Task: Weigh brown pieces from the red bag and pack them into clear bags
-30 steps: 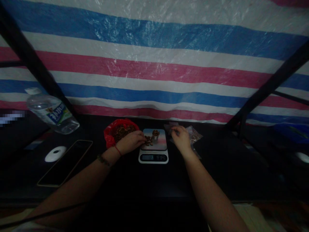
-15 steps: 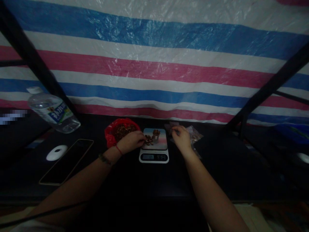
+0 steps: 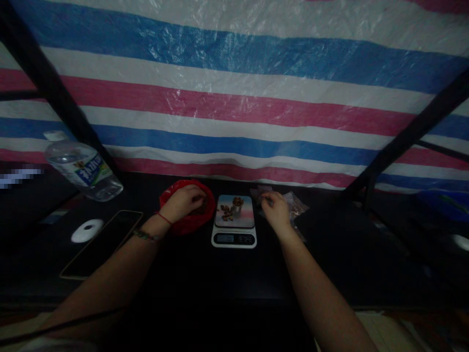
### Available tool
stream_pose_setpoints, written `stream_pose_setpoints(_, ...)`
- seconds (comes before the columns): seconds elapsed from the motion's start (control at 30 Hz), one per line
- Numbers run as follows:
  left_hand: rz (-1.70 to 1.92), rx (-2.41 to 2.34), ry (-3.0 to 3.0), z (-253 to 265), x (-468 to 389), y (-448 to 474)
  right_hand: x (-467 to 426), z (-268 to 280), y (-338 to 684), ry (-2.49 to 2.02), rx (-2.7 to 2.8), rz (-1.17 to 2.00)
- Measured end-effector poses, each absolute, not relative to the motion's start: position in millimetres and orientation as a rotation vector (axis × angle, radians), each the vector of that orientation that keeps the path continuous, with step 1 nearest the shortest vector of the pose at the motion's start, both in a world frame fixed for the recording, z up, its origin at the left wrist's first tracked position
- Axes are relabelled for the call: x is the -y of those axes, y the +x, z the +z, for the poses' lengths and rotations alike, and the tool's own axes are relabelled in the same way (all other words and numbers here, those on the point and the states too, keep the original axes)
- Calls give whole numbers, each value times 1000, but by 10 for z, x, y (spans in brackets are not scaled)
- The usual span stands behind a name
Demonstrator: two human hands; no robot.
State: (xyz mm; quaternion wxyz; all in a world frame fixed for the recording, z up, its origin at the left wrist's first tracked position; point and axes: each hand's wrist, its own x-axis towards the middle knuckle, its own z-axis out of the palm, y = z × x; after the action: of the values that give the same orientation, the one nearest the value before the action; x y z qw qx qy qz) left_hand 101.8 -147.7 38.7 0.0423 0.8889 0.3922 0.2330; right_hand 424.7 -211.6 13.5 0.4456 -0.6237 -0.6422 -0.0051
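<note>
My left hand (image 3: 187,200) reaches into a red plastic bag (image 3: 172,186) of small dried brown pieces, its fingers curled down with the tips hidden. Right of the bag is a white digital kitchen scale (image 3: 234,238) with a lit display I cannot read. On its picture-printed plate lie several brown pieces (image 3: 227,213), though some may be part of the print. Beyond the scale's right side, my right hand (image 3: 274,208) is closed, thumb and fingers together, at a small clear plastic bag (image 3: 256,193). Another clear bag (image 3: 296,204) with brown contents lies beside this hand.
At the left are a water bottle (image 3: 86,168), a white rounded case (image 3: 87,230) and a phone (image 3: 100,247). Striped plastic sheeting (image 3: 234,112) hangs behind the black table (image 3: 227,278). Dark frame bars (image 3: 399,137) slant at both sides.
My left hand has moved left from the scale's plate into the red bag. The right hand stays in place by the clear bags.
</note>
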Motion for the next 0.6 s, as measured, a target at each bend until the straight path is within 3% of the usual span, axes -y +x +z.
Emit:
stream_pose_setpoints(0.23,380,-1416,2692,278,1183,534,2111,119,4255,-1553,1600,0)
stream_pose_setpoints(0.47,569,-1295,2771,378,1407,877,2127,138,4233,-1560,1594,-1)
stream_pose_setpoints(0.6,501,-1025,2865,390,1613,1230,2125,138,4240,-1576,1600,12)
